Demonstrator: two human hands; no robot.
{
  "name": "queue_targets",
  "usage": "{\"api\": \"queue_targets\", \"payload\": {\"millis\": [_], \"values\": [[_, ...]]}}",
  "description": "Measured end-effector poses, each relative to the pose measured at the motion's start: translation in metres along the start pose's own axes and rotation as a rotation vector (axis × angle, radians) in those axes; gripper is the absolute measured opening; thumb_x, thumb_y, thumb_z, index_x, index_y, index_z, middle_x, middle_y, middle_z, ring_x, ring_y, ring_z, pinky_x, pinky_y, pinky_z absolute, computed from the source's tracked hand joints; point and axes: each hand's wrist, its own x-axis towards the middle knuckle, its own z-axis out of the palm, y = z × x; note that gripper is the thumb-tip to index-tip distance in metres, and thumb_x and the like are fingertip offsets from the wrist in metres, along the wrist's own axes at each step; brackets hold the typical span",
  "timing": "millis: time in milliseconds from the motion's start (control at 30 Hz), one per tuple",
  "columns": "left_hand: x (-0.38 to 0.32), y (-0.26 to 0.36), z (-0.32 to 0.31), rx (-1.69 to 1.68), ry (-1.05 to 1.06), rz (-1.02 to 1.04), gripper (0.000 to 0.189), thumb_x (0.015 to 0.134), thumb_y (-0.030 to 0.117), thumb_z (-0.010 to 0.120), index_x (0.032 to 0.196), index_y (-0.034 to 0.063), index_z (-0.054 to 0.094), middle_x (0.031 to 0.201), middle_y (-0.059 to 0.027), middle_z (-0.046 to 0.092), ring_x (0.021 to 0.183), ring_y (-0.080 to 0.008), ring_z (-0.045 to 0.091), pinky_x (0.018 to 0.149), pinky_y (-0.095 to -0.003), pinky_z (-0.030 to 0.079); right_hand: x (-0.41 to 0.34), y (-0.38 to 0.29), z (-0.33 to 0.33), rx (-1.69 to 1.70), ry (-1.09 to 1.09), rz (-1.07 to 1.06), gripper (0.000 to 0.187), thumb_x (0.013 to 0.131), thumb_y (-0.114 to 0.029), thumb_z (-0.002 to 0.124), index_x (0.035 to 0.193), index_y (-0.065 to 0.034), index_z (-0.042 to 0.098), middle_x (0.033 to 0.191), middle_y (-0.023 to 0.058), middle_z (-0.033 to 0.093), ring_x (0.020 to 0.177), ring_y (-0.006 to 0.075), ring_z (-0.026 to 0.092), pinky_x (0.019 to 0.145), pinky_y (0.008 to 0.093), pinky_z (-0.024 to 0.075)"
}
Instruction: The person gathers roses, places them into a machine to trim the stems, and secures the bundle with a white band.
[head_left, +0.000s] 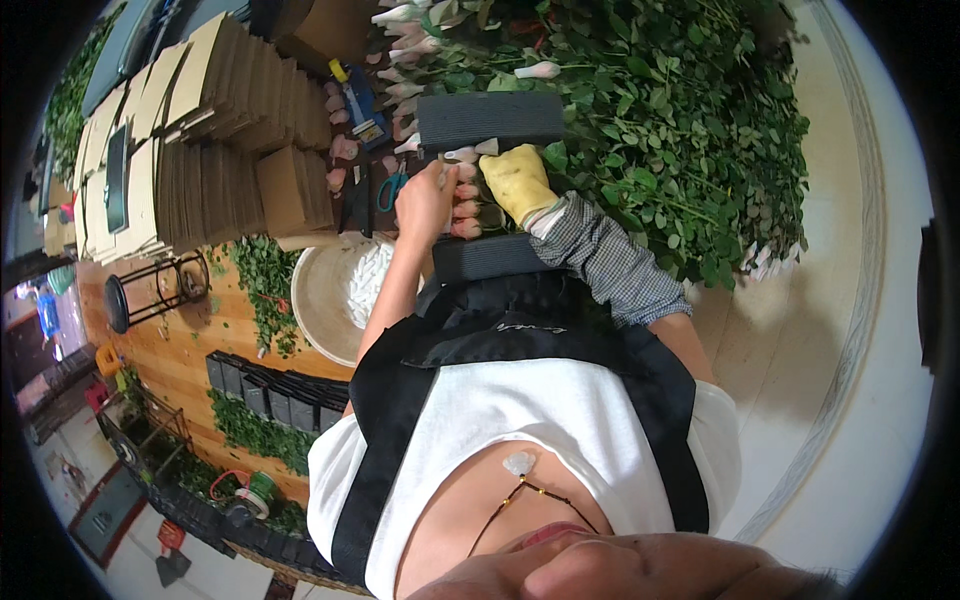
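My bare left hand (424, 199) is at the left side of a short row of pink rose heads (466, 208), its fingers bent close together near the upper blooms. What lies between those fingertips is too small to tell. My right hand (517, 184), in a yellow glove with a checked sleeve above it, is curled just right of the same row, over the stem side. Its palm and fingertips are hidden. Dark ribbed blocks lie beyond (491, 120) and nearer (487, 259) the roses. A pale sleeved rose bud (459, 154) lies by the far block.
Leafy rose stems (675, 150) are heaped at the right and far side. Teal-handled scissors (390, 191), a blue tape dispenser (365, 112) and loose petals lie left of my hands. Cardboard sheets (217, 187) are stacked farther left. A round tub (319, 330) holds small white pieces.
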Motion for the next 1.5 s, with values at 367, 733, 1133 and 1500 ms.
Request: {"api": "queue_targets", "payload": {"millis": [367, 733, 1133, 1500], "values": [[0.003, -0.045, 0.0, -0.308, 0.125, 0.13, 0.041, 0.096, 0.04, 0.066, 0.1, -0.0007, 0.071, 0.082, -0.0214, 0.068, 0.076, -0.0376, 0.066, 0.068, -0.0404, 0.05, -0.004, 0.011, -0.035, 0.232, 0.034, 0.019, 0.015, 0.09, -0.023, 0.063, 0.086, -0.0091, 0.066, 0.074, 0.0146, 0.07, 0.073, 0.0337, 0.069, 0.071, 0.0469, 0.0519], [0.019, -0.057, -0.036, -0.619, 0.632, 0.027, 0.011, 0.087, 0.008, 0.063, 0.088, -0.0027, 0.068, 0.086, -0.0112, 0.066, 0.078, -0.0227, 0.064, 0.076, -0.0342, 0.05, -0.015, 0.037, 0.145, 0.999, 0.021, 0.243, 0.019, 0.09, -0.009, 0.056, 0.074, -0.0075, 0.065, 0.072, 0.0082, 0.068, 0.066, 0.0269, 0.066, 0.06, 0.0381, 0.0498], [0.022, 0.035, -0.002, 0.098, -0.001, 0.027, 0.029, 0.094, 0.036, 0.062, 0.087, 0.0081, 0.069, 0.079, -0.0155, 0.073, 0.083, -0.0342, 0.071, 0.069, -0.0459, 0.054, -0.007, 0.012, 0.0, 0.197, -0.045, 0.108, 0.015, 0.089, -0.022, 0.059, 0.085, -0.0157, 0.072, 0.079, 0.011, 0.074, 0.075, 0.028, 0.073, 0.069, 0.0444, 0.0535], [-0.071, -0.043, -0.087, 0.047, 0.261, -0.248, 0.023, 0.087, 0.03, 0.07, 0.096, 0.0085, 0.073, 0.088, -0.0232, 0.07, 0.082, -0.0416, 0.068, 0.072, -0.0473, 0.054, -0.002, 0.028, -0.025, 0.597, -0.087, 0.257, 0.026, 0.093, -0.032, 0.064, 0.112, -0.0155, 0.072, 0.101, 0.0146, 0.072, 0.092, 0.0349, 0.07, 0.081, 0.0421, 0.0558]]}}
